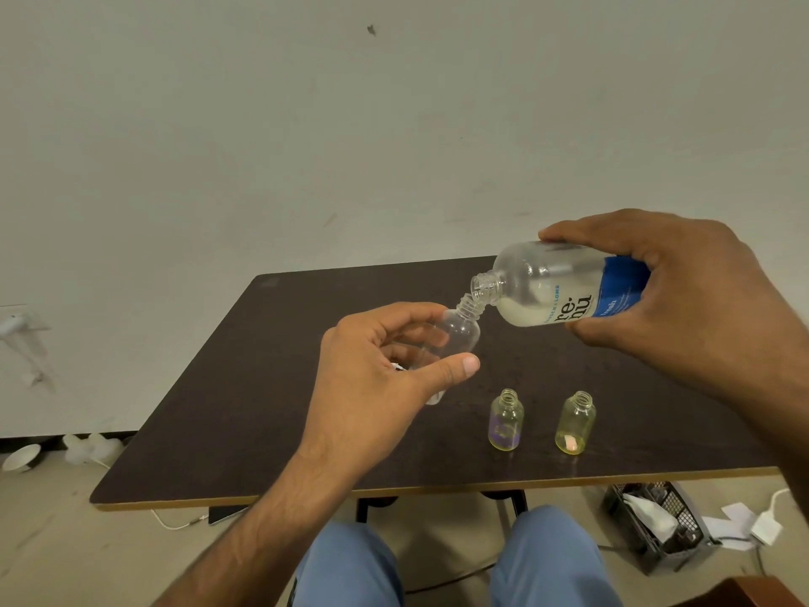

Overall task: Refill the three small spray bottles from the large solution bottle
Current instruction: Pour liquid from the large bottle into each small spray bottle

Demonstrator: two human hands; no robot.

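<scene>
Nearest, the person's knees in light blue trousers (446, 567) sit just under the front edge of the dark brown surface (262, 387). Close to that edge stand two small yellowish bottles, both upright and uncapped: the purple-labelled bottle (506, 420) on the left and the bottle with a pale pink patch (575, 424) on the right, near each other but apart. Above and to their left, the left hand (385, 378) has its grip curled round a clear small bottle (455, 339), thumb across the front and fingers behind, holding it off the surface and tilted so its open threaded neck points up and to the right. That neck sits right at the mouth of the large solution bottle (556, 286), which the right hand (683, 300) grips round its blue-labelled body, fingers over the top and thumb underneath. The large bottle lies nearly on its side with its uncapped neck dipping left, and whitish liquid is pooled along its lower side. Whether liquid is crossing between the two necks I cannot tell. On the floor to the right sits a dark mesh basket (656, 519) with a white charger (766, 527) beside it. Beyond the surface rises a plain pale wall (350, 146).
</scene>
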